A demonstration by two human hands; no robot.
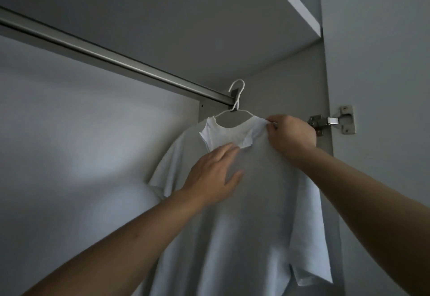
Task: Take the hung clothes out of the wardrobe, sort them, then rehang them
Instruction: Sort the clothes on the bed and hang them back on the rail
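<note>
Head view: wardrobe rail (111,57) bare; right grip (290,136) pinches shirt (244,214), left (215,174) spread.

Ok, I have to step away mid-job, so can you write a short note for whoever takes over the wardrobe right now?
Right hand: pinching the shoulder of the pale T-shirt at the end of the white hanger.
Left hand: open, fingers flat on the shirt's chest just below the collar.
Hanger hook is beside the right end of the rail; whether it rests on it cannot be told. No other clothes show on the visible part of the rail.
Done: this shirt is on its hanger.
Left: confirm the hook is seated, smooth the shirt, hang whatever remains out of view.
</note>
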